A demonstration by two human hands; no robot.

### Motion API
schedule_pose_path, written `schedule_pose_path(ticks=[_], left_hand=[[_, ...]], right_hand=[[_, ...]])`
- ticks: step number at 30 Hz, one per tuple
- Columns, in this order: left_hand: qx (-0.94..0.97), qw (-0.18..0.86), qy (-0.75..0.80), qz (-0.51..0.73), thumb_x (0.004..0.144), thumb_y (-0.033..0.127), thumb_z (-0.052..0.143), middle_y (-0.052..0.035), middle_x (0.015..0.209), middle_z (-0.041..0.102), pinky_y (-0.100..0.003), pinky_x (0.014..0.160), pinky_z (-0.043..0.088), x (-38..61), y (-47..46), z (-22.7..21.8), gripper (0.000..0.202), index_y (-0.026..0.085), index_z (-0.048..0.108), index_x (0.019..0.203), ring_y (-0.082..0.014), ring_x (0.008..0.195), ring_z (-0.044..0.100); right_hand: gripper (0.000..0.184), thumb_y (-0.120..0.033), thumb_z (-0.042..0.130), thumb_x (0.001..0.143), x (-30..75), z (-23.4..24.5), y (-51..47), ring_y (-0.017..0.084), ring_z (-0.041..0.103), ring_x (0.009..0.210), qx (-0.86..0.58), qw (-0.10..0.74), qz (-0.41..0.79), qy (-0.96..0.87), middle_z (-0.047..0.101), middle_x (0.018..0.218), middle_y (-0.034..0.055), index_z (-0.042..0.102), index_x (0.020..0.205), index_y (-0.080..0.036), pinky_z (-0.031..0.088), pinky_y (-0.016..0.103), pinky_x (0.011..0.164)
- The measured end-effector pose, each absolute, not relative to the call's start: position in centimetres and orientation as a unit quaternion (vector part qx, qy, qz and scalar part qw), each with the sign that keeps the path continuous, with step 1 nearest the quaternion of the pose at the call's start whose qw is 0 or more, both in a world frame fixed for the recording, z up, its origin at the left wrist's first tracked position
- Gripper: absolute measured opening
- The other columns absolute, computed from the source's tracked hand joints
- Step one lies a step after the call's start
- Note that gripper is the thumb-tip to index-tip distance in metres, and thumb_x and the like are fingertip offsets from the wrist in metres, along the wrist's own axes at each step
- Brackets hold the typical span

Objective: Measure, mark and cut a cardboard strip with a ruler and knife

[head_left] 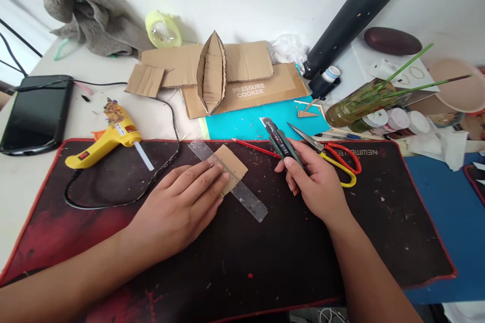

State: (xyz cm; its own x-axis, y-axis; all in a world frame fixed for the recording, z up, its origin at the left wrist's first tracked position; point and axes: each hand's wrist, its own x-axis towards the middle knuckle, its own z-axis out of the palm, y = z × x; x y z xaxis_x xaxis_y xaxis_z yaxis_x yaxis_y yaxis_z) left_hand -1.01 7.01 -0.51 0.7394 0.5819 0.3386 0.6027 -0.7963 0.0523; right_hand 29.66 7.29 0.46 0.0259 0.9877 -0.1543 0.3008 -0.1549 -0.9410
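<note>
My left hand lies flat, fingers stretched out, pressing a clear plastic ruler onto a small piece of cardboard. The ruler crosses the cardboard at a slant, and my fingers hide part of both. To the right, my right hand grips a dark green utility knife, its blade pointing up and left, raised apart from the cardboard. Behind the knife lies a red pencil. Scissors with red and yellow handles rest just beyond my right hand.
A yellow glue gun and its looping cord lie at left, near a black phone. Behind are a boat-shaped cardboard piece and flat cardboard. A black flask leans at back right, near a jar with green stems.
</note>
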Motion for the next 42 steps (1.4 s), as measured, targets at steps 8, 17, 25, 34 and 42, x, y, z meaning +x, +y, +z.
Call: schedule_pose_path(ticks=[8, 17, 25, 34, 42], left_hand=[[-0.926, 0.039, -0.329, -0.179, 0.110, 0.023, 0.059, -0.0148, 0.145, 0.075, -0.048, 0.106, 0.055, -0.84, 7.11, -0.55, 0.037, 0.015, 0.071, 0.145, -0.0340, 0.134, 0.068], [-0.930, 0.039, -0.324, -0.171, 0.110, 0.023, 0.059, -0.0143, 0.143, 0.075, -0.048, 0.104, 0.056, -0.96, 7.16, -0.68, 0.038, 0.016, 0.069, 0.147, -0.0339, 0.130, 0.069], [-0.929, 0.032, -0.327, -0.168, 0.111, 0.023, 0.058, -0.0140, 0.144, 0.074, -0.047, 0.105, 0.057, -1.02, 7.17, -0.61, 0.040, 0.018, 0.065, 0.150, -0.0324, 0.132, 0.069], [-0.930, 0.027, -0.328, -0.163, 0.109, 0.022, 0.060, -0.0146, 0.146, 0.074, -0.048, 0.107, 0.057, -1.12, 7.10, -0.61, 0.042, 0.017, 0.065, 0.151, -0.0332, 0.134, 0.068], [-0.933, 0.020, -0.322, -0.159, 0.109, 0.021, 0.061, -0.0176, 0.145, 0.072, -0.052, 0.105, 0.056, -1.17, 7.08, -0.61, 0.042, 0.013, 0.064, 0.150, -0.0365, 0.132, 0.066]], right_hand=[[0.055, -0.048, 0.067, 0.107, 29.48, 0.54, 7.30, 0.010, 0.056, 0.053, -0.615, 0.376, 0.452, -0.525, 0.076, 0.092, 0.0021, 0.067, 0.154, -0.021, 0.049, 0.024, 0.045], [0.052, -0.047, 0.066, 0.108, 29.51, 0.72, 7.26, 0.010, 0.057, 0.053, -0.616, 0.368, 0.449, -0.532, 0.076, 0.092, 0.0019, 0.068, 0.154, -0.023, 0.050, 0.023, 0.046], [0.054, -0.049, 0.067, 0.109, 29.72, 0.58, 7.17, 0.010, 0.057, 0.055, -0.618, 0.363, 0.448, -0.534, 0.077, 0.094, 0.0022, 0.067, 0.156, -0.024, 0.051, 0.023, 0.047], [0.057, -0.051, 0.067, 0.108, 29.69, 0.70, 7.10, 0.011, 0.057, 0.055, -0.622, 0.360, 0.449, -0.532, 0.077, 0.095, 0.0034, 0.066, 0.158, -0.023, 0.051, 0.024, 0.047], [0.057, -0.051, 0.067, 0.108, 29.72, 0.72, 7.13, 0.012, 0.057, 0.056, -0.626, 0.356, 0.445, -0.532, 0.078, 0.095, 0.0038, 0.066, 0.159, -0.024, 0.051, 0.025, 0.048]])
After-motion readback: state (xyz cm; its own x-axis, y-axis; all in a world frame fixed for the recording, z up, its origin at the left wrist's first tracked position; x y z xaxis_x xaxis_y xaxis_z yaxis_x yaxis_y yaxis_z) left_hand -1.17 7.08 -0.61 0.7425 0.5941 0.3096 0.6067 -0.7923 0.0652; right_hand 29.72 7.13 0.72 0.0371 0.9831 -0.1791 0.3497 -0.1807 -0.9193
